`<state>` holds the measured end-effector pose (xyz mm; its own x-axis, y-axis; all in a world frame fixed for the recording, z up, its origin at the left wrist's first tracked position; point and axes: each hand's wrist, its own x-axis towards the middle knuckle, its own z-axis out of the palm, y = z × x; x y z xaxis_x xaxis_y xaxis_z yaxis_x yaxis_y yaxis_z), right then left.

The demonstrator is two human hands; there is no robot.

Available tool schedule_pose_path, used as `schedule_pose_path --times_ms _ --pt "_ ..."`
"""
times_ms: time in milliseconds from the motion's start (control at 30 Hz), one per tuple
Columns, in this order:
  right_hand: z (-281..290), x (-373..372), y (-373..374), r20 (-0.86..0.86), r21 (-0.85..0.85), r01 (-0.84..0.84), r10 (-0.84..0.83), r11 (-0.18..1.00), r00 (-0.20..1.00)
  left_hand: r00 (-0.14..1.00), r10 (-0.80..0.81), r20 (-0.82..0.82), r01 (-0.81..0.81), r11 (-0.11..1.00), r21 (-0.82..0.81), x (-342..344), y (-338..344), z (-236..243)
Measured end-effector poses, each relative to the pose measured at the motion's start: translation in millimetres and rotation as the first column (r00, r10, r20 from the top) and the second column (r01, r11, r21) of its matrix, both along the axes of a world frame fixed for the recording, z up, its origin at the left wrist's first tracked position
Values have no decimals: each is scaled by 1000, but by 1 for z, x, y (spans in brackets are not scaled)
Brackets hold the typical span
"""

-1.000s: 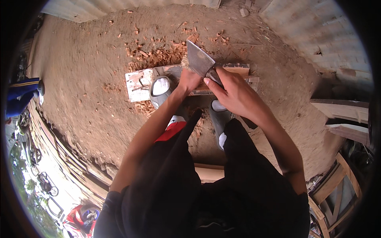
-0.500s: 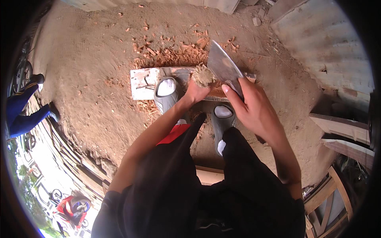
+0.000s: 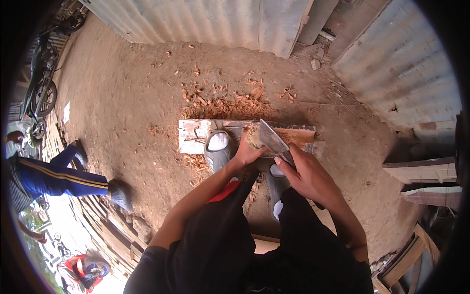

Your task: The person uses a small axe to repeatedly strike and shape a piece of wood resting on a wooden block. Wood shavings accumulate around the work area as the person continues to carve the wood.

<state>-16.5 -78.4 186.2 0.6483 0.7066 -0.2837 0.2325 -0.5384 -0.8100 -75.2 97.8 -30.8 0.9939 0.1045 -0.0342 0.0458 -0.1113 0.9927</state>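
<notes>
My right hand (image 3: 307,176) is closed round the handle of a broad-bladed cleaver (image 3: 272,136), its grey blade slanting up and left. Beside the blade, my left hand (image 3: 248,150) grips a tan, round-ended piece with a frayed, fibrous top (image 3: 255,137); its lower part is hidden by the fingers. Blade and frayed piece overlap in view, and I cannot tell whether they touch. Both hands are over a low wooden plank (image 3: 192,144) with flaking white paint at its left end. My left clog (image 3: 218,156) rests on the plank, and my right clog (image 3: 277,188) is nearer me.
Reddish wood chips (image 3: 230,107) litter the dirt beyond the plank. Corrugated metal sheets (image 3: 196,24) stand at the far side and right. A person in blue trousers (image 3: 63,177) is at the left, near a parked motorcycle (image 3: 43,93). Boards (image 3: 421,171) jut in from the right.
The cleaver has come down closer to the plank and the frayed piece. My view has tilted up, showing more metal sheeting. The person at the left has come further into view.
</notes>
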Motion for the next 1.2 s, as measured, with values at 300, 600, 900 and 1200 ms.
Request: schedule_pose_path --times_ms 300,600,900,1200 --pt "4 -17 -12 12 76 27 -27 997 1000 998 -62 -13 61 995 -77 3 3 0" --pt "21 -15 -7 -18 12 45 -45 999 999 985 161 -55 -162 987 -23 26 4 -22" --pt "-23 -14 5 36 4 27 -27 1000 999 996 43 -74 -36 995 98 27 -5 -7" --pt "-10 -12 18 81 106 56 -65 993 995 986 111 122 -117 992 41 16 -5 -13"
